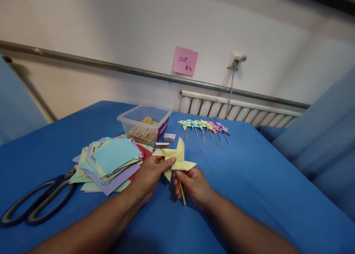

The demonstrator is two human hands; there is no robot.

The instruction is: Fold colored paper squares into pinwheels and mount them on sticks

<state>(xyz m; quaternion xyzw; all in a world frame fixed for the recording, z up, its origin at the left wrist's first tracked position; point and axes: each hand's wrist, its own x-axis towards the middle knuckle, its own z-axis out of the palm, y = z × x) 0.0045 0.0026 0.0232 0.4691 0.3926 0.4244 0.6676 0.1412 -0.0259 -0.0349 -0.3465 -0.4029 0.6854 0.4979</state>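
A yellow paper pinwheel [179, 156] is held up over the blue-covered table, its folded blades spread. My left hand [155, 172] is closed on the paper, with the thumb pressing near the middle. Just below the blades, my right hand [194, 185] pinches the thin wooden stick [182, 193], which points down toward me. How the stick joins the paper is hidden behind the blades. Left of my left hand lies a loose pile of coloured paper sheets [116, 156], light blue on top. Behind the pinwheel are a small box [169, 137] and another small open one [162, 145].
Large dark-handled scissors [44, 198] lie at the left, blades under the paper. A clear plastic tub [130, 117] holds many wooden sticks [144, 130]. Several finished pinwheels [203, 125] lie in a row at the back. A radiator [238, 107] and pipe run along the wall.
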